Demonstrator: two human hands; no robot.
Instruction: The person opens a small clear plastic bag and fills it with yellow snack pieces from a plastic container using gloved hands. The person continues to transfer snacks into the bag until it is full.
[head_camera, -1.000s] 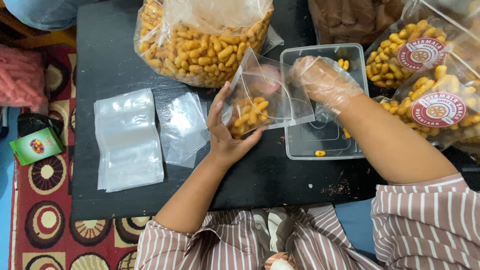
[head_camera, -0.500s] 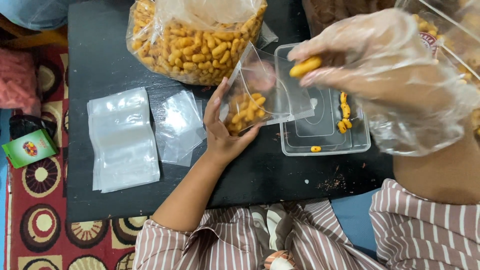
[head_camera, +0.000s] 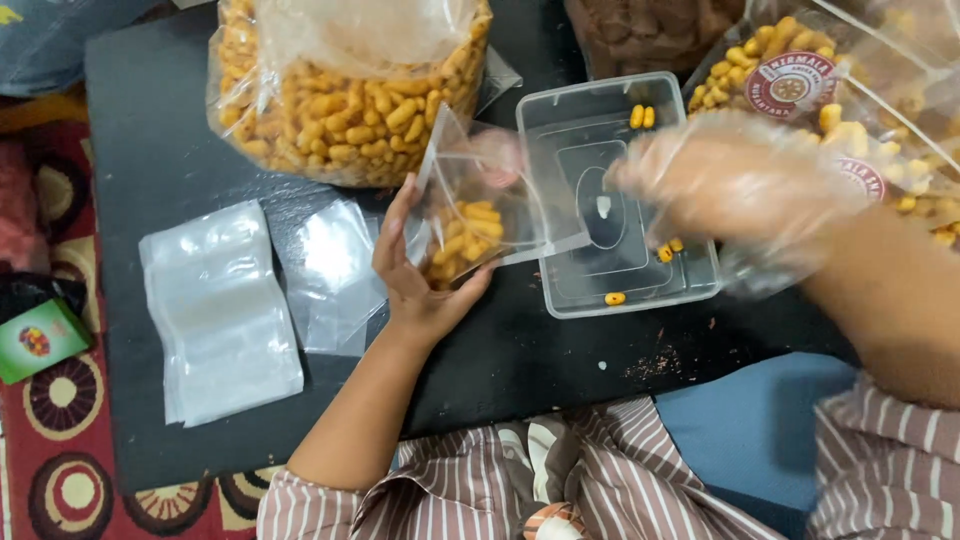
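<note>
A stack of empty pouches (head_camera: 220, 310) lies at nine o'clock on the dark surface (head_camera: 150, 150). Right of it, the left hand (head_camera: 420, 280) cups a small pouch (head_camera: 480, 215) partly filled with yellow snacks, fingers wrapped under it. Its long axis tilts, mouth open toward one o'clock, bottom toward seven. The gloved right hand (head_camera: 740, 185) hovers blurred over the clear tray (head_camera: 620, 190) at three o'clock; whether its fingers hold anything, I cannot tell. Tilted too low, the pouch could spill; a hasty drop could miss its mouth.

The left hand (head_camera: 420, 270) holds a small clear pouch (head_camera: 490, 205) of yellow snacks open, the gloved right hand (head_camera: 735, 180) above a clear tray (head_camera: 560, 290).
</note>
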